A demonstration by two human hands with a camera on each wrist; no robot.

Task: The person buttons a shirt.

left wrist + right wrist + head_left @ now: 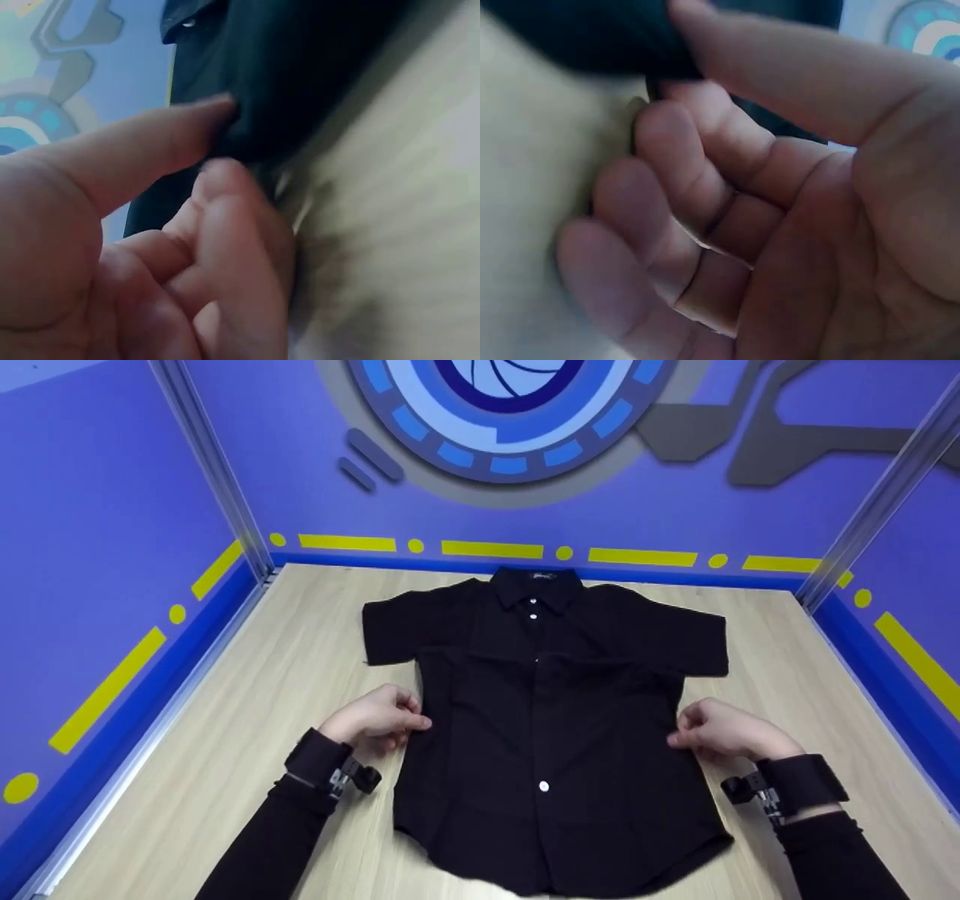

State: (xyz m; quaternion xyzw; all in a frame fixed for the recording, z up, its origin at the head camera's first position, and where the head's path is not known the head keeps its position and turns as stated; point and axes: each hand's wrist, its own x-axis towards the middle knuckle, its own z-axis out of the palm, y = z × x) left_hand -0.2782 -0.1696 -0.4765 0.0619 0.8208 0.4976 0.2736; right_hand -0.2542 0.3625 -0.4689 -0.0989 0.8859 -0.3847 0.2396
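A black short-sleeved shirt (487, 735) lies front side up, its collar (536, 589) at the far end and its curved hem toward me. My left hand (379, 716) pinches the shirt's left side edge between thumb and fingers, below the sleeve. On the opposite side my right hand (724, 729) pinches the right side edge at about the same height. In the left wrist view the thumb (172, 131) lies over the dark cloth with the fingers curled beneath. The right wrist view shows the cloth between the thumb (780, 60) and forefinger.
The shirt is spread on a light wooden table (300, 622). Blue printed panels (450, 521) with yellow marks stand behind and at both sides, joined by metal posts (217, 472). Each wrist wears a black strap (319, 757) with a small camera.
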